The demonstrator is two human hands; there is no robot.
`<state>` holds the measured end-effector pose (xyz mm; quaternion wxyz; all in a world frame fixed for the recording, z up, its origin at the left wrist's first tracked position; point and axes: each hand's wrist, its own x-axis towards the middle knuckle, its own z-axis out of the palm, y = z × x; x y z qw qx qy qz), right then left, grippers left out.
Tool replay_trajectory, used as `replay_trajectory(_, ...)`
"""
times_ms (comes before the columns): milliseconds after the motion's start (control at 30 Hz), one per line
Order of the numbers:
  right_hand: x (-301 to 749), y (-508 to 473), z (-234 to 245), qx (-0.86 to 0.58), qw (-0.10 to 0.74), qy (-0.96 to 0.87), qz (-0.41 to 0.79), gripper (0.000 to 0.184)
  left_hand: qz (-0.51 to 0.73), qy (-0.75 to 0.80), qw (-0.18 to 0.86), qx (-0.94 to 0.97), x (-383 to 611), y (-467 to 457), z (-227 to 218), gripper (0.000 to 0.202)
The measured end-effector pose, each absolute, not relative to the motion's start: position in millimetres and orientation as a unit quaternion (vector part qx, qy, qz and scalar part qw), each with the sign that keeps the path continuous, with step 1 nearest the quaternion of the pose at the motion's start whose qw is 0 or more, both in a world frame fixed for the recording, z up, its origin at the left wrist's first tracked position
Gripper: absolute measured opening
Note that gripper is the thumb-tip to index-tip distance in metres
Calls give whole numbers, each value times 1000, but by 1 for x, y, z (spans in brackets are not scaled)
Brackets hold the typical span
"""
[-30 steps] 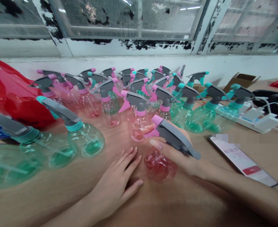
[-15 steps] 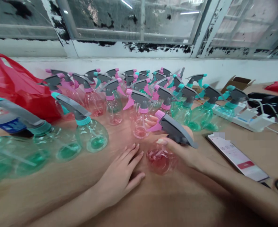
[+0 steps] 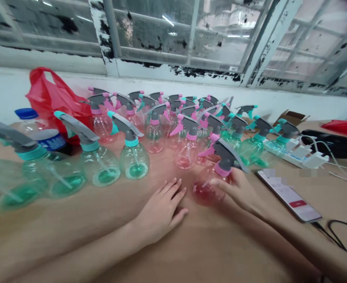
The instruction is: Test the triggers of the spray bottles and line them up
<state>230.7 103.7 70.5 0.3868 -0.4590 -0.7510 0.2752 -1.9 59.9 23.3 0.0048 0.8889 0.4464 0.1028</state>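
My right hand [image 3: 240, 190] is wrapped round the body of a clear pink spray bottle [image 3: 213, 179] with a grey trigger head and pink collar. The bottle stands upright on the brown table [image 3: 108, 239]. Just left of that bottle, my left hand [image 3: 161, 210] lies flat on the table, fingers stretched out and holding nothing. Behind both hands stand several more spray bottles, pink ones [image 3: 186, 151] in the middle and green ones [image 3: 133, 153] to the left and right.
A phone [image 3: 288, 194] with a lit screen lies right of my right hand. Behind it is a white power strip [image 3: 294, 157] with cables. A red plastic bag [image 3: 54, 98] and a blue-capped water bottle [image 3: 37, 129] sit at the back left. A window fills the wall behind.
My right hand has slid from the trigger head down to the bottle's body, and the pink bottle now stands among the others. The camera has tilted up and pulled back.
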Motion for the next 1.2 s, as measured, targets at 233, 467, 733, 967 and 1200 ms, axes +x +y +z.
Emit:
replay_trajectory(233,250,87,59,-461,365,-806,68,53,96,419,-52,901,-19,43,24,47)
replay_trajectory(467,221,93,60,-419,343,-840,43,55,148,345,-168,911,-30,16,16,41)
replay_trajectory(733,159,119,60,-386,394,-825,125,62,152,348,-117,917,-30,12,21,39)
replay_trajectory(967,134,132,62,-373,401,-827,127,59,169,359,-78,915,-29,12,20,38)
replay_trajectory(1200,124,141,62,-391,389,-833,23,62,179,380,-43,907,-31,12,19,41)
